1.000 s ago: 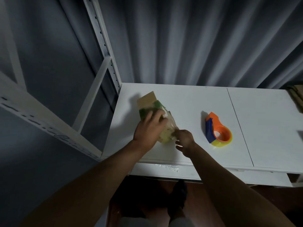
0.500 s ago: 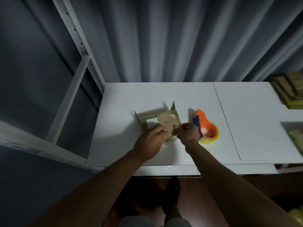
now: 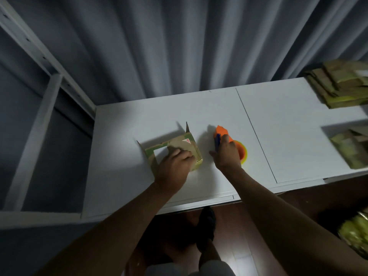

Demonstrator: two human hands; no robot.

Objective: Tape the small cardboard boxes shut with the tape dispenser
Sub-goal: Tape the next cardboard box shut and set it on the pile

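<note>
A small cardboard box (image 3: 180, 143) with green print stands on the white table (image 3: 288, 126), left of centre, with two flaps still upright at its left and back edges. My left hand (image 3: 173, 166) lies on top of it, bent fingers holding a brown flap down. Just to the right lies the orange, blue and yellow tape dispenser (image 3: 221, 130). My right hand (image 3: 226, 156) covers most of it, fingers curled over the orange body and thumb spread to the left.
Flat cardboard boxes are stacked at the table's far right corner (image 3: 338, 86), and another pile (image 3: 350, 148) sits on the right edge. A white metal shelf frame (image 3: 39, 126) stands to the left. Grey curtains hang behind. More yellow-green packs (image 3: 356, 234) lie low on the right.
My right hand left the box flap and moved right onto the tape dispenser. The left hand stayed on the box, which was turned and set square on the table. The view swung to the right.
</note>
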